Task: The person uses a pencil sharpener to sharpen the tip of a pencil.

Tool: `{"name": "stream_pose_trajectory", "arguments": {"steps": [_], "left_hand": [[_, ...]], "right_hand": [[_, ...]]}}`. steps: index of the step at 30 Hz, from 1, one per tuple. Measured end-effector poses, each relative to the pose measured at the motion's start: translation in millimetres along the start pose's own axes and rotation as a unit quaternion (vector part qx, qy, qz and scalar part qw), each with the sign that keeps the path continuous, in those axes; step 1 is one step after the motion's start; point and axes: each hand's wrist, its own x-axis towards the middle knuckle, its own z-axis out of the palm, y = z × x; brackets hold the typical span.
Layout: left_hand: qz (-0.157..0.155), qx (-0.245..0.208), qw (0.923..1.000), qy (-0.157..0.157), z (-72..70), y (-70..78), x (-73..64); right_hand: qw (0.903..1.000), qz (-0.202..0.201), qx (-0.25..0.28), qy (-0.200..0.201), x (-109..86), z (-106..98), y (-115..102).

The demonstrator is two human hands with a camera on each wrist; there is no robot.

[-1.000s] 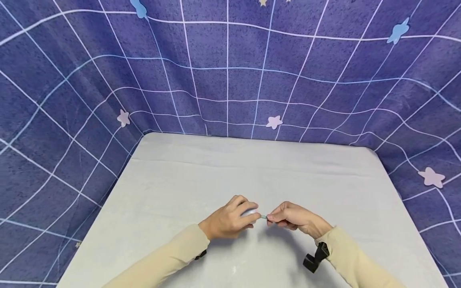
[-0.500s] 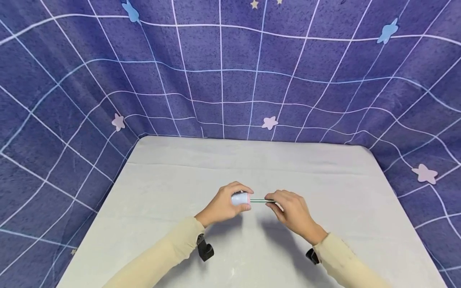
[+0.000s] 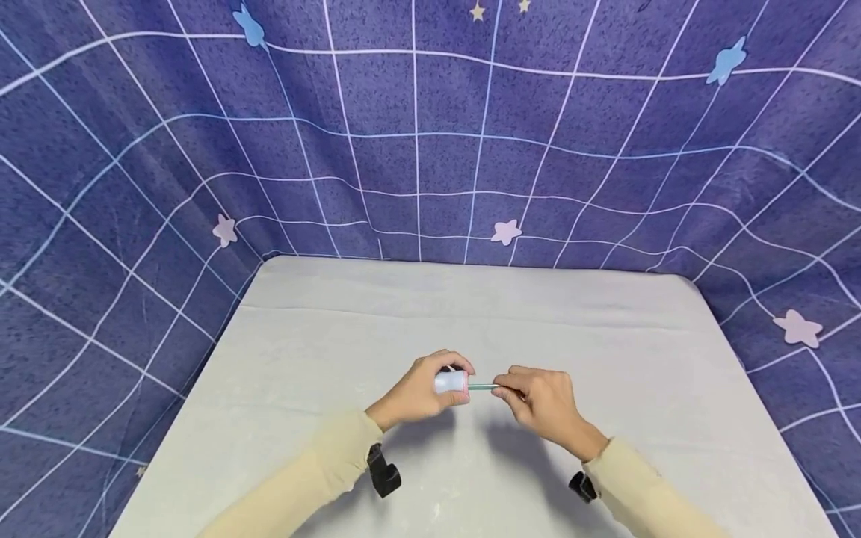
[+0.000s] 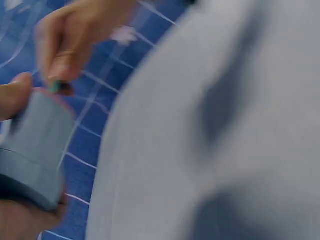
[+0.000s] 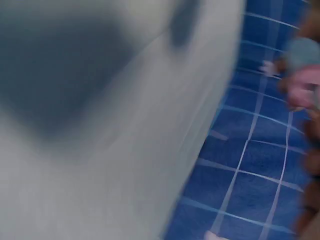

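My left hand (image 3: 410,392) holds a light blue cylindrical pencil sharpener (image 3: 449,382) with a pink end, its thumb and fingers curled round the sides. A thin green pencil (image 3: 480,387) runs from that pink end to my right hand (image 3: 546,400), which pinches it between thumb and fingers. Both hands are raised over the table, their shadows falling below. In the left wrist view the blue body (image 4: 42,132) shows large, with the green tip of the pencil (image 4: 55,86) at the right fingers. The pink end (image 5: 301,85) appears at the right wrist view's edge. The pencil's inserted end is hidden.
A white-covered table (image 3: 377,299) spreads beneath the hands. Dark blue cloth (image 3: 377,164) with a grid and stars hangs behind and along both sides. Black wrist mounts (image 3: 385,472) sit at both sleeves.
The right hand first drew away rightward, so more of the pencil shows than a second ago, and turned knuckles up. Since half a second ago both hands have dipped slightly in the view.
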Motion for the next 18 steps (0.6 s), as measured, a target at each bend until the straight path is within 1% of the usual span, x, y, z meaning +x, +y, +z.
{"name": "stream_pose_trajectory", "arguments": {"steps": [1, 2, 3, 4, 5, 6, 7, 8, 9, 10, 11, 12, 13, 14, 15, 16, 17, 18], "left_hand": [[0.029, 0.045, 0.9985, 0.012, 3.1, -0.3, -1.7], [0.065, 0.09, 0.9935, 0.023, 6.1, -0.7, -3.2], [0.108, 0.135, 0.9844, 0.033, 8.7, -1.3, -4.4], [0.152, 0.181, 0.9708, 0.041, 11.1, -2.7, -5.5], [0.198, 0.229, 0.9519, 0.046, 13.3, -4.2, -6.3], [0.243, 0.276, 0.9285, 0.052, 15.1, -5.6, -7.0], [0.286, 0.319, 0.9017, 0.059, 16.7, -7.4, -7.6], [0.322, 0.357, 0.874, 0.068, 18.2, -9.3, -8.3], [0.352, 0.387, 0.8489, 0.076, 19.2, -11.5, -9.2], [0.373, 0.409, 0.8282, 0.084, 19.8, -14.2, -9.8], [0.388, 0.424, 0.8128, 0.091, 20.0, -16.0, -10.3], [0.392, 0.431, 0.8068, 0.096, 20.0, -17.3, -10.8], [0.395, 0.431, 0.8052, 0.099, 19.4, -18.7, -10.9], [0.391, 0.425, 0.8099, 0.099, 18.2, -19.2, -10.6], [0.384, 0.416, 0.8186, 0.098, 16.6, -19.2, -9.8], [0.375, 0.403, 0.829, 0.098, 15.0, -18.3, -8.7], [0.363, 0.386, 0.8422, 0.098, 13.4, -17.2, -7.6], [0.347, 0.365, 0.8585, 0.097, 11.8, -16.5, -6.7]], "right_hand": [[0.994, 0.067, 0.067, -0.055, 0.5, -3.4, -1.2], [0.9759, 0.134, 0.139, -0.102, 1.5, -6.8, -1.7], [0.9465, 0.201, 0.206, -0.146, 2.9, -10.0, -1.5], [0.9099, 0.26, 0.266, -0.184, 4.2, -12.7, -0.3], [0.8705, 0.307, 0.318, -0.217, 5.5, -15.0, 1.4], [0.8323, 0.338, 0.363, -0.247, 6.2, -16.8, 3.7], [0.7945, 0.363, 0.403, -0.273, 6.6, -17.9, 6.0], [0.7668, 0.378, 0.428, -0.294, 7.0, -18.5, 8.4], [0.7464, 0.387, 0.443, -0.311, 7.0, -18.7, 10.5], [0.734, 0.388, 0.453, -0.324, 6.9, -18.4, 12.2], [0.7278, 0.387, 0.458, -0.332, 7.1, -17.9, 13.2], [0.7306, 0.381, 0.456, -0.335, 7.2, -17.1, 14.4], [0.7372, 0.374, 0.452, -0.336, 7.7, -15.8, 15.1], [0.7514, 0.363, 0.441, -0.331, 8.2, -15.0, 15.1], [0.7693, 0.351, 0.426, -0.322, 9.0, -14.3, 14.8], [0.7894, 0.338, 0.408, -0.31, 9.9, -13.8, 14.2], [0.8131, 0.321, 0.385, -0.295, 10.5, -13.2, 13.4], [0.841, 0.299, 0.355, -0.277, 11.1, -12.8, 12.0]]}}
